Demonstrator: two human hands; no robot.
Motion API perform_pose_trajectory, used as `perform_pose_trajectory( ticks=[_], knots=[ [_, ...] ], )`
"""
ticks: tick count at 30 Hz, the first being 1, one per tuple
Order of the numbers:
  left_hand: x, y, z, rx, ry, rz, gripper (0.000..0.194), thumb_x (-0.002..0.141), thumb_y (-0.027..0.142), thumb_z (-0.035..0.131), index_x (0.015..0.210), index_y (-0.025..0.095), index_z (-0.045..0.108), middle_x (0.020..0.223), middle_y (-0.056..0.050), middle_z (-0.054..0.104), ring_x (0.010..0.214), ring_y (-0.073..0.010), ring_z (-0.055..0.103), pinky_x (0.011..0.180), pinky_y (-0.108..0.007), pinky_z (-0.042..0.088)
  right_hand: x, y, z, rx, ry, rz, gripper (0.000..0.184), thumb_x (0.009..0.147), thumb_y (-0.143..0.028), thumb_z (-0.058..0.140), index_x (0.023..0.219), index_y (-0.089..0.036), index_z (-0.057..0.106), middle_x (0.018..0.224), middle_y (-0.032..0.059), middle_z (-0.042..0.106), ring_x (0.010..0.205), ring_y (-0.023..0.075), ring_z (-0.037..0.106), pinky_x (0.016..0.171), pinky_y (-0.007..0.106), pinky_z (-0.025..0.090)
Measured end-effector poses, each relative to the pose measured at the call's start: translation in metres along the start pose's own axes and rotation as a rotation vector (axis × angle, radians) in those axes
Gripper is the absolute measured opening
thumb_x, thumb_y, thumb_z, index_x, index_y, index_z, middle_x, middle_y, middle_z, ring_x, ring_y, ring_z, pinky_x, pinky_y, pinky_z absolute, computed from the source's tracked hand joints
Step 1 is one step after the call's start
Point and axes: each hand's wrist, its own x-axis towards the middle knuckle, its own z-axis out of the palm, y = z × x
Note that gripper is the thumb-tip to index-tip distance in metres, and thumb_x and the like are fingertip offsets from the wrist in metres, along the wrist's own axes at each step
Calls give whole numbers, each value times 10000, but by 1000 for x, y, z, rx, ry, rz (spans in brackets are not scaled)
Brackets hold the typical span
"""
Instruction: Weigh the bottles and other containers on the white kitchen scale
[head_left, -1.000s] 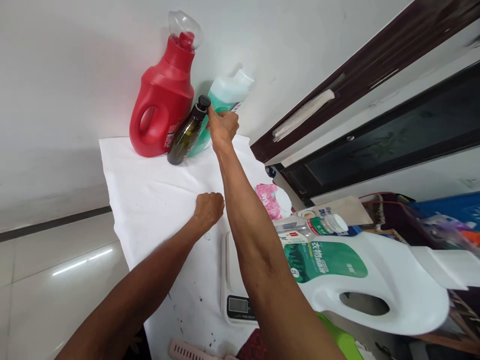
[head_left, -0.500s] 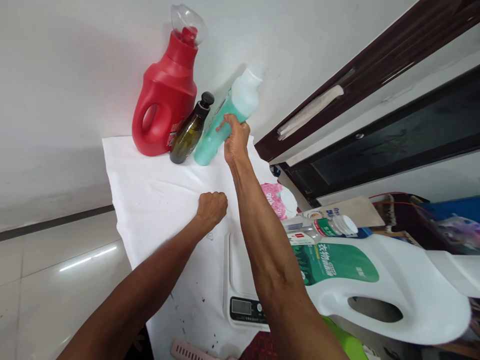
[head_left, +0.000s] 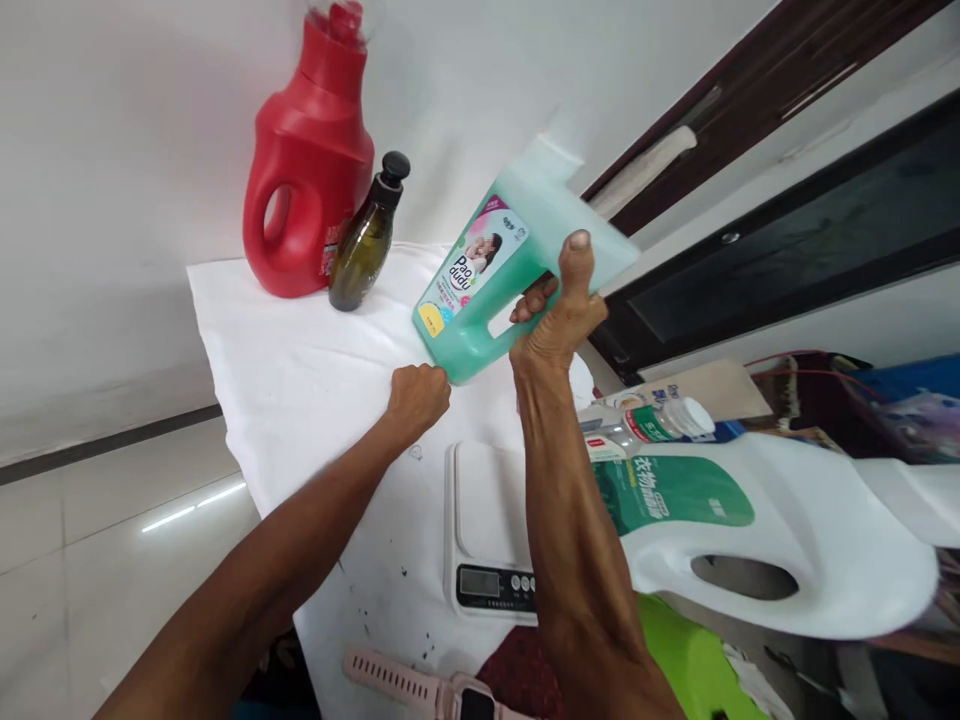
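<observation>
My right hand (head_left: 559, 310) is wrapped round the handle of a teal detergent jug (head_left: 517, 235), which tilts to the right with its label turned toward me. Close to the jug's lower end, my left hand (head_left: 420, 400) rests as a closed fist on the white cloth (head_left: 300, 390); whether anything is inside it is hidden. Left of the jug, a dark green pump bottle (head_left: 364, 245) with a black top leans against a red detergent jug (head_left: 311, 170).
A white kitchen scale (head_left: 487, 510) lies nearer me, partly behind my right forearm. To the right are a large white detergent jug (head_left: 817, 530) and a clear bottle (head_left: 652, 420). A pink watch (head_left: 397, 680) lies at the front edge. The wall stands behind the table.
My right hand has moved from beside the pump bottle onto the teal jug's handle. The jug has come rightward and toward me, turning its label into view. My left fist stays put.
</observation>
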Motion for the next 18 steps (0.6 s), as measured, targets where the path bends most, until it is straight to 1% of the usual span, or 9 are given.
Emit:
perform_pose_trajectory(
  ticks=[2, 4, 7, 8, 10, 12, 13, 15, 18],
  knots=[
    [-1, 0, -1, 33, 8, 15, 397, 1080, 215, 416, 1157, 135, 798, 1169, -232, 759, 1169, -352, 728, 926, -431, 478, -8, -25, -19, 28, 42, -51, 612, 928, -741, 659, 595, -288, 418, 558, -75, 314, 471, 110, 347, 404, 282, 285],
    [-2, 0, -3, 58, 14, 21, 404, 1074, 217, 412, 1149, 126, 799, 1169, -239, 761, 1155, -361, 729, 917, -434, 477, -16, -53, -39, 40, 57, -77, 609, 1002, -663, 588, 575, -285, 372, 547, -73, 304, 462, 94, 332, 418, 283, 270],
    [-3, 1, -6, 81, 18, 22, 417, 1064, 212, 404, 1146, 107, 799, 1167, -253, 761, 1147, -380, 727, 903, -442, 468, -33, -94, -71, 39, 13, -29, 526, 1069, -467, 452, 591, -260, 380, 555, -64, 296, 455, 74, 328, 442, 282, 266],
    [-3, 2, -7, 86, 20, 21, 420, 1059, 209, 402, 1147, 101, 798, 1169, -259, 760, 1148, -388, 725, 899, -445, 465, -40, -105, -83, 43, 1, -23, 512, 1063, -460, 442, 596, -255, 389, 559, -64, 287, 452, 70, 317, 439, 280, 255],
    [-4, 3, -8, 93, 22, 21, 423, 1051, 204, 402, 1146, 93, 799, 1173, -268, 759, 1146, -398, 722, 893, -448, 460, -57, -120, -105, 29, 16, -49, 516, 974, -567, 596, 611, -250, 412, 573, -73, 280, 446, 65, 291, 418, 267, 231],
    [-5, 3, -10, 105, 25, 23, 421, 1047, 207, 405, 1137, 93, 800, 1170, -269, 762, 1137, -399, 721, 884, -444, 456, -76, -127, -126, -33, 53, -67, 608, 782, -701, 780, 606, -256, 405, 576, -82, 280, 438, 69, 277, 391, 261, 226],
    [-5, 3, -10, 114, 28, 24, 420, 1047, 213, 407, 1134, 95, 800, 1164, -267, 764, 1130, -397, 720, 878, -441, 453, -86, -129, -135, -72, 71, -56, 653, 698, -738, 823, 594, -259, 392, 565, -83, 278, 430, 75, 274, 380, 266, 229],
    [-6, 4, -10, 136, 37, 21, 421, 1047, 222, 407, 1138, 102, 800, 1157, -258, 766, 1122, -391, 716, 869, -433, 446, -103, -130, -150, -134, 106, -4, 677, 633, -760, 824, 556, -266, 367, 531, -80, 265, 407, 87, 263, 368, 286, 225],
    [-6, 4, -10, 166, 55, 9, 427, 1043, 231, 404, 1150, 110, 799, 1154, -248, 764, 1119, -386, 711, 867, -425, 437, -121, -129, -164, -169, 171, 43, 650, 611, -748, 797, 517, -269, 368, 499, -73, 263, 386, 95, 246, 368, 299, 193]
  ],
)
